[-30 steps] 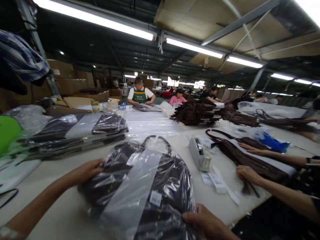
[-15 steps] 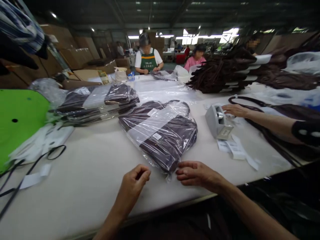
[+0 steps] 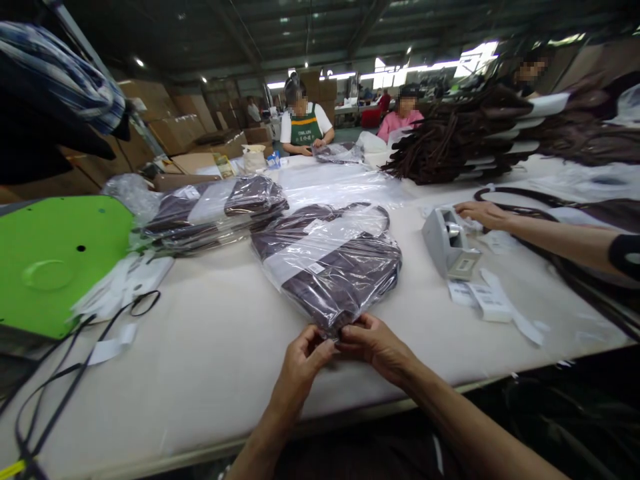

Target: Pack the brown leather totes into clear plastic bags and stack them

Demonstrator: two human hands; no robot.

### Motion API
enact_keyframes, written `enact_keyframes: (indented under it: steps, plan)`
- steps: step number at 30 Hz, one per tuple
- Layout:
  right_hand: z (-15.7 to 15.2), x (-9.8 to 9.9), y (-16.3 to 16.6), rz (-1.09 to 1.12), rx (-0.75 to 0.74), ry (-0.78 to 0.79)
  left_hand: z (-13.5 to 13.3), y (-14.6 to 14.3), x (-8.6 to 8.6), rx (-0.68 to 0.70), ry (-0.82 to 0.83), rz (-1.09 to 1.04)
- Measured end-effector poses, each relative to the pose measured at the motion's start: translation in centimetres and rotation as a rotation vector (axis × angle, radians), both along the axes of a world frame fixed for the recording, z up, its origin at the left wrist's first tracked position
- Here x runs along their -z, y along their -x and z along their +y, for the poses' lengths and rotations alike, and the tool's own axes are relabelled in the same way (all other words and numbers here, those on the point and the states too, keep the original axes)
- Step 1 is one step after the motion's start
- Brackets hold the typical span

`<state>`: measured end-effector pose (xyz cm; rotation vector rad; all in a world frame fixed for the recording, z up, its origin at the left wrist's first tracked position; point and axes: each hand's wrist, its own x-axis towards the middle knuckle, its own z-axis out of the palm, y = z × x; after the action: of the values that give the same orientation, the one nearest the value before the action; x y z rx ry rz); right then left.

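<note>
At twelve o'clock before us lies the wrapped bag [image 3: 333, 257]; our left hand [image 3: 299, 363] and right hand [image 3: 377, 345], nearly closed, pinch its six-o'clock corner, where light, even pressure should prevent tearing.

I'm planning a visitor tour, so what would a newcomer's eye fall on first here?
Probably the lime-green panel at the far left, the boldest colour in view. Next, perhaps, the plastic-wrapped dark brown handbag in the middle of the pale tabletop, with the left hand and right hand at its near corner. Beyond it, to the right, the tall pile of dark brown bags also stands out.
</note>
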<state>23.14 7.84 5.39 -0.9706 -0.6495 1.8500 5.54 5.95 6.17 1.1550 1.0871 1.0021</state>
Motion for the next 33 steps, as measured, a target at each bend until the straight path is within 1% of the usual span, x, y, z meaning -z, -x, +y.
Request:
enact_keyframes:
  steps: [2, 3, 5, 7, 8, 10, 11, 13, 17, 19, 20, 21, 23, 26, 28, 30, 33]
  plan:
    - [0.0, 0.0, 0.7, 0.014, 0.019, 0.001, 0.3, 0.1, 0.2, -0.010, 0.199, -0.229]
    - [0.0, 0.0, 1.0, -0.004, 0.027, -0.007, 0.6, 0.2, 0.4, -0.034, 0.292, -0.305]
    - [0.0, 0.3, 1.6, -0.063, 0.052, -0.020, 1.3, 0.0, 0.6, -0.069, 0.448, -0.379]
    - [-0.1, 0.6, 2.0, -0.113, 0.093, -0.029, 2.0, -0.5, 0.8, -0.085, 0.533, -0.354]
    - [-0.1, 0.8, 2.2, -0.132, 0.118, -0.029, 2.4, -0.8, 0.9, -0.100, 0.536, -0.311]
    - [-0.3, 0.8, 2.3, -0.164, 0.165, -0.020, 2.9, -1.3, 1.0, -0.132, 0.484, -0.201]
    - [-0.4, 0.5, 2.3, -0.169, 0.167, -0.010, 3.0, -1.4, 1.0, -0.144, 0.439, -0.149]
    - [-0.5, -0.3, 1.9, -0.133, 0.118, 0.008, 3.1, -1.4, 1.0, -0.138, 0.345, -0.048]
    - [-0.2, -2.4, 0.6, -0.049, -0.033, 0.050, 2.7, -0.8, 0.6, -0.021, 0.204, 0.221]
    - [0.2, -2.9, 0.3, -0.117, -0.055, 0.077, 2.5, -0.6, 0.3, 0.040, 0.206, 0.302]
    - [0.5, -2.9, 0.2, -0.174, -0.049, 0.087, 2.3, -0.7, 0.2, 0.060, 0.229, 0.298]
    - [0.7, -2.9, 0.3, -0.231, -0.033, 0.092, 2.2, -0.7, 0.1, 0.072, 0.264, 0.256]
    - [1.0, -2.7, 0.6, -0.314, 0.012, 0.084, 1.9, -0.9, -0.1, 0.052, 0.350, 0.052]
    - [1.1, -2.3, 1.0, -0.338, 0.075, 0.033, 1.6, -0.9, 0.0, -0.040, 0.426, -0.438]
    - [0.9, -2.1, 1.2, -0.310, 0.102, 0.017, 1.5, -0.6, 0.2, -0.077, 0.451, -0.685]
    - [0.7, -2.0, 1.2, -0.261, 0.079, 0.022, 1.6, -0.3, 0.4, -0.134, 0.468, -0.773]
    - [0.5, -2.4, 0.2, -0.237, -0.083, -0.010, 2.0, 0.0, 0.7, -0.254, 0.479, -0.722]
